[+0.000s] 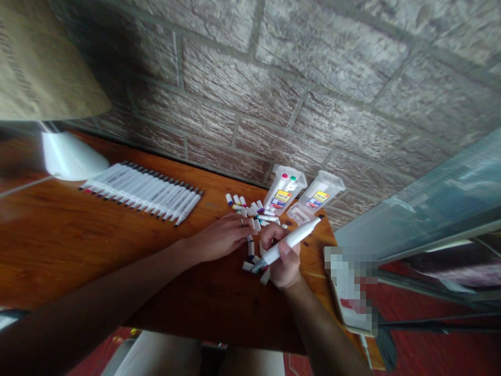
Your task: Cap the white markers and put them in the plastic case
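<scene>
A white marker (291, 241) rests in my right hand (286, 263), which is closed around its barrel. Its uncapped dark tip points up and to the right, and its grey end points down toward the caps. My left hand (225, 237), with a ring on one finger, reaches over a pile of loose marker caps (257, 224), its fingers stretched out and touching or just above them. More caps (251, 248) lie between the two hands. On the left, a row of uncapped white markers (143, 192) lies side by side on the wooden table (219, 292).
Behind the caps stand two clear plastic cases (285, 189), one holding a few markers, the other case (323, 190) beside it. A clear lid (300, 213) lies in front. A lamp (72, 154) is at left, a stone wall (235, 78) behind, and a blurred-out object (350, 292) at the right edge.
</scene>
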A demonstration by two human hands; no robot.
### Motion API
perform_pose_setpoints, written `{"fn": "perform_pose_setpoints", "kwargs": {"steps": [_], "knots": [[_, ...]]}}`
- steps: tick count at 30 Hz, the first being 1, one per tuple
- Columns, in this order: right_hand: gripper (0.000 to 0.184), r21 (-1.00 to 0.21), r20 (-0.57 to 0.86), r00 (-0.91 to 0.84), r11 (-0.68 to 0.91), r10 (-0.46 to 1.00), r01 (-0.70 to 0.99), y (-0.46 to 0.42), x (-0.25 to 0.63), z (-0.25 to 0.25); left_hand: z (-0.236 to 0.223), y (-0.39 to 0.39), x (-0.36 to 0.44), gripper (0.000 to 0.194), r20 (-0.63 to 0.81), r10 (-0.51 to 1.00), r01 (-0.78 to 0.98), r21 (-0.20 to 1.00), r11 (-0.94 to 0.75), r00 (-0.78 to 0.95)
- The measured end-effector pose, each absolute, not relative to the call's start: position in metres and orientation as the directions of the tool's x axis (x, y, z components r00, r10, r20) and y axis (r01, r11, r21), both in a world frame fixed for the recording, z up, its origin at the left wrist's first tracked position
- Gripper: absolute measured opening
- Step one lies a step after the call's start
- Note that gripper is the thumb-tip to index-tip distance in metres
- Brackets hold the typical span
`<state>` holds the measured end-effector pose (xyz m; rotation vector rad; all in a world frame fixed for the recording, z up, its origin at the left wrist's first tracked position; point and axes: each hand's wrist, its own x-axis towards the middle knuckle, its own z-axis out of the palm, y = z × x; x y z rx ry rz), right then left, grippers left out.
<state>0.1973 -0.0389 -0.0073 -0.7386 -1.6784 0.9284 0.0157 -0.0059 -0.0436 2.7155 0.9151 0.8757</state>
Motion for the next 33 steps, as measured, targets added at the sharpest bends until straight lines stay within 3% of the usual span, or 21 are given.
{"fn": "perform_pose_setpoints", "kwargs": {"steps": [4, 17, 25, 29, 33], "knots": [[0.047, -0.86, 0.504, -0.181, 0.47, 0.845, -0.199, -0.032, 0.197, -0.005, -0.042, -0.006, 0.015, 0.022, 0.464, 0.616, 0.543, 0.298, -0.785, 0.636], [0.042, -0.862, 0.374, -0.067, 0.321, 0.925, -0.393, -0.024, 0.191, 0.008, -0.036, -0.009, 0.017, 0.018, 0.447, 0.621, 0.545, 0.301, -0.783, 0.645], [0.04, -0.861, 0.313, 0.071, 0.314, 0.947, -0.4, -0.016, 0.193, 0.011, -0.026, -0.012, 0.018, 0.03, 0.512, 0.653, 0.524, 0.393, -0.756, 0.558], [0.042, -0.903, 0.241, 0.165, 0.283, 0.956, -0.322, -0.014, 0.194, 0.007, -0.028, -0.012, 0.018, 0.038, 0.526, 0.672, 0.511, 0.438, -0.739, 0.522], [0.041, -0.938, 0.202, 0.236, 0.257, 0.951, -0.234, -0.017, 0.193, 0.007, -0.026, -0.013, 0.018, 0.032, 0.52, 0.717, 0.498, 0.515, -0.697, 0.465]]}}
